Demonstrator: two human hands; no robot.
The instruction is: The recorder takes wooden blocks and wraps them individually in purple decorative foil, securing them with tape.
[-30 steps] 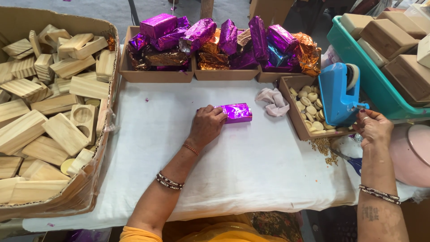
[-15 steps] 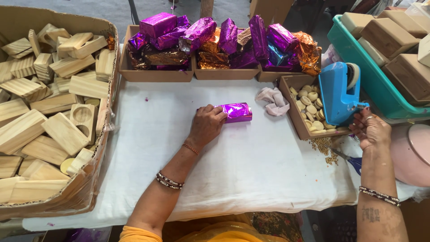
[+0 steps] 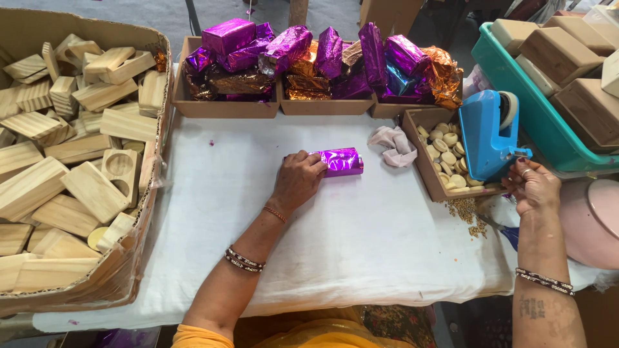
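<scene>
Left hand: the left hand lies palm down on the white cloth-covered surface, its fingers pressed together against the near end of the small block wrapped in shiny purple foil.
Wrapped block: it lies flat near the middle of the surface, long side running left to right, just left of a crumpled pale cloth.
Right hand: the right hand is raised at the front tip of the blue plastic tape dispenser, fingertips pinched together there; whether tape is between them cannot be told.
Dispenser: it stands tilted in a shallow brown cardboard tray of small pale round discs.
Far edge: three cardboard trays hold more blocks in purple, bronze and orange foil.
Left side: a large cardboard box of bare wooden blocks sits touching the surface's edge.
Right side: a teal plastic crate of brown wrapped blocks stands beyond the dispenser.
</scene>
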